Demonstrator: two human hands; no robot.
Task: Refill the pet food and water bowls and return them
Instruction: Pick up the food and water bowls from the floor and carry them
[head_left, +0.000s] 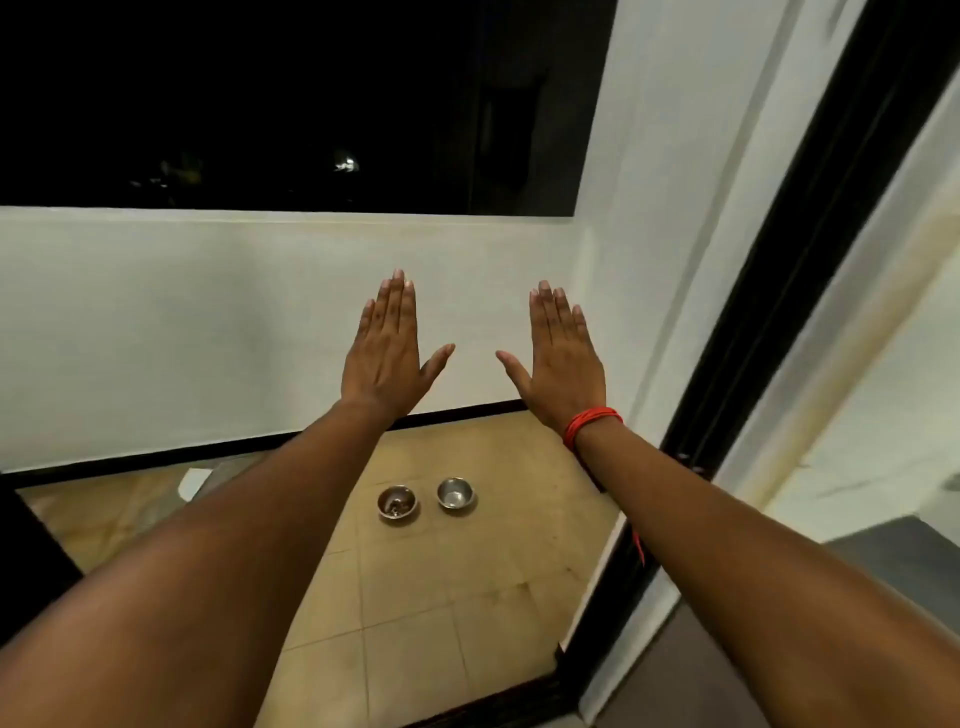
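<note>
Two small steel bowls stand side by side on the tan tiled balcony floor. The left bowl holds a few brown bits of food; the right bowl looks bare inside. My left hand and my right hand are stretched out flat in front of me, palms down, fingers straight, holding nothing. Both hands hover high above the bowls and do not touch them. A red thread band circles my right wrist.
A low white parapet wall with a dark skirting closes the balcony ahead; night sky lies beyond. A black sliding door frame runs along the right. A scrap of white paper lies on the floor at left.
</note>
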